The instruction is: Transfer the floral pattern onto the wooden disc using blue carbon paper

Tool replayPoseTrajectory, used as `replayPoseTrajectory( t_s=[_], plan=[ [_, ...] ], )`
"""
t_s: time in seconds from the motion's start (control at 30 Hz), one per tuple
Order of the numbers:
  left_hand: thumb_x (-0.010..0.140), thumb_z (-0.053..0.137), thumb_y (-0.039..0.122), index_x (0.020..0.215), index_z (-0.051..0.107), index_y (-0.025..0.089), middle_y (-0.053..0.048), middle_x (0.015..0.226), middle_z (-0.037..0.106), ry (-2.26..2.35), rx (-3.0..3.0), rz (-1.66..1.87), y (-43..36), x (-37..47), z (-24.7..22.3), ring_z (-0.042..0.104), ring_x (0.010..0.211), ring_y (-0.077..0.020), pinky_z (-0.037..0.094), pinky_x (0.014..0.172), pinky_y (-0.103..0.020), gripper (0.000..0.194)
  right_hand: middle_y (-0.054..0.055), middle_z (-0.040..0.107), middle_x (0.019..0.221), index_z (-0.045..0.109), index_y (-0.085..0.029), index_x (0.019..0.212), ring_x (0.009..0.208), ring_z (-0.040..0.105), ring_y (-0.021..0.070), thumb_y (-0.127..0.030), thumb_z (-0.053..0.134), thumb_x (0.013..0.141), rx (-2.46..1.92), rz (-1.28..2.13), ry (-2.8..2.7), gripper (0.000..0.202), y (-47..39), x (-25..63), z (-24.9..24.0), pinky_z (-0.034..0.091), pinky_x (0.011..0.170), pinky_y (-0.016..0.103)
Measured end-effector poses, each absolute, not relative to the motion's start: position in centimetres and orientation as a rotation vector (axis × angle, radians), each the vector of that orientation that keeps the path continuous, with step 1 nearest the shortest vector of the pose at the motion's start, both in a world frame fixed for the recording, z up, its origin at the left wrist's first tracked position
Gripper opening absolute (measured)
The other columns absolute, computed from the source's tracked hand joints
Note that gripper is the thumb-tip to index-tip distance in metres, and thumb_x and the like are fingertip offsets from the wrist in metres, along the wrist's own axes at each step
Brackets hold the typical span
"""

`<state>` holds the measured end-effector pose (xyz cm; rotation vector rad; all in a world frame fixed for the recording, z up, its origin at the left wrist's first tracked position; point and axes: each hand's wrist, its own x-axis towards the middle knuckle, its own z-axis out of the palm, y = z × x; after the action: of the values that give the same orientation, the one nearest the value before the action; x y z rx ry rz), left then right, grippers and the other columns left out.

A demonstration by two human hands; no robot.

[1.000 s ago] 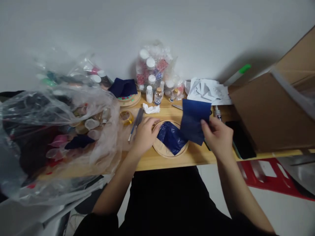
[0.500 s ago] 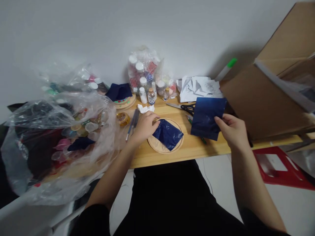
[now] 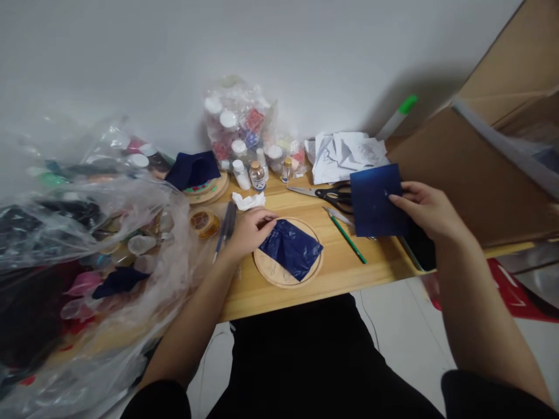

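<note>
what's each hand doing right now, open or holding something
Left hand: partly curled at the left edge of the round board; whether it grips anything cannot be told.
Right hand: closed, pinching the flat blue sheet.

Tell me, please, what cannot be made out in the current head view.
In the head view:
Drawing on the wooden board: partly covered by the crumpled blue sheet.
Right hand: some fingertips hidden behind the flat blue sheet.
Dark slab: partly hidden by that hand.
Bottle label: too small to read.
Cardboard box: cut off by the right edge.
</note>
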<state>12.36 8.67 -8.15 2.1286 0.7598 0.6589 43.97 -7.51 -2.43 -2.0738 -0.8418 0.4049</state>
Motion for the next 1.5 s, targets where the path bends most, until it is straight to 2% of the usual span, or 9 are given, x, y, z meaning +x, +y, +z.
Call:
replayPoseTrajectory(
  t_s=[0.13,0.3,0.47,0.73,0.93,1.07,1.17,1.33,1.5],
  plan=[
    [0.080,0.058,0.017,0.085,0.067,0.018,-0.004,0.087,0.069,0.753,2.171,0.659,8.6,12.2,-8.1,0.064,0.084,-0.0156,0.051,0.080,-0.030,0.011,0.014,0.067,0.086,0.063,-0.006,0.113,0.077,0.059,0.0182,-0.018,0.066,0.071,-2.346,0.348,-0.940,0.043,-5.5,43.7,-2.5,0.044,0.078,0.035],
    [0.078,0.060,0.015,0.085,0.067,0.019,-0.004,0.090,0.068,0.711,2.233,0.670,8.5,12.2,-8.2,0.062,0.089,-0.0169,0.049,0.085,-0.034,0.010,0.025,0.057,0.118,0.055,-0.005,0.122,0.108,0.053,0.0324,-0.026,0.059,0.078,-2.653,-0.212,-1.388,0.049,-5.8,40.7,-1.0,0.041,0.086,0.040],
    [0.079,0.060,0.016,0.087,0.066,0.019,-0.005,0.090,0.066,0.697,2.275,0.683,8.3,12.2,-8.4,0.061,0.089,-0.0174,0.049,0.083,-0.035,0.010,0.006,0.068,0.089,0.064,-0.019,0.096,0.076,0.061,0.0201,-0.033,0.051,0.083,-2.617,0.332,-1.798,0.022,-6.0,36.6,-1.4,0.038,0.062,0.028],
    [0.082,0.058,0.016,0.085,0.066,0.017,-0.005,0.089,0.067,0.725,2.312,0.699,8.1,12.4,-8.3,0.062,0.087,-0.0169,0.050,0.082,-0.034,0.009,0.009,0.068,0.096,0.061,-0.017,0.104,0.080,0.062,0.0215,-0.017,0.048,0.079,-2.818,0.322,-1.712,0.028,-5.0,33.0,-2.7,0.028,0.053,0.028],
    [0.085,0.054,0.016,0.086,0.066,0.018,-0.004,0.089,0.068,0.738,2.339,0.690,8.0,12.3,-8.1,0.062,0.087,-0.0162,0.049,0.083,-0.034,0.012,0.009,0.065,0.088,0.067,-0.015,0.086,0.076,0.061,0.0189,-0.019,0.051,0.075,-2.480,0.251,-1.752,0.020,-5.4,36.0,-3.0,0.041,0.063,0.027],
    [0.087,0.053,0.017,0.089,0.067,0.017,-0.005,0.089,0.067,0.771,2.373,0.657,8.0,12.2,-7.9,0.061,0.087,-0.0162,0.048,0.082,-0.033,0.014,0.011,0.067,0.099,0.061,-0.014,0.116,0.088,0.062,0.0219,-0.021,0.045,0.081,-2.306,0.271,-1.668,0.038,-5.3,37.6,-3.6,0.047,0.076,0.032],
    [0.087,0.052,0.017,0.085,0.066,0.017,-0.004,0.084,0.066,0.814,2.387,0.622,7.9,12.1,-7.6,0.060,0.084,-0.0156,0.048,0.079,-0.031,0.015,0.007,0.067,0.095,0.051,-0.020,0.130,0.077,0.062,0.0182,-0.023,0.049,0.081,-2.158,0.372,-1.561,0.049,-5.3,37.2,-3.1,0.048,0.069,0.031],
    [0.086,0.052,0.016,0.080,0.063,0.018,-0.002,0.080,0.064,0.899,2.388,0.571,7.7,11.7,-7.1,0.059,0.076,-0.0140,0.047,0.072,-0.028,0.013,0.003,0.064,0.077,0.067,-0.019,0.091,0.061,0.057,0.0128,-0.022,0.056,0.074,-1.553,0.587,-0.918,0.020,-5.9,35.9,-0.5,0.046,0.060,0.029],
    [0.087,0.050,0.017,0.086,0.063,0.018,-0.003,0.082,0.064,0.924,2.412,0.525,7.5,11.6,-6.8,0.059,0.076,-0.0154,0.046,0.072,-0.029,0.013,0.005,0.069,0.084,0.057,-0.021,0.090,0.080,0.065,0.0193,-0.027,0.065,0.070,-1.560,0.534,-0.927,0.022,-6.2,35.8,-0.7,0.047,0.072,0.033]
  ],
)
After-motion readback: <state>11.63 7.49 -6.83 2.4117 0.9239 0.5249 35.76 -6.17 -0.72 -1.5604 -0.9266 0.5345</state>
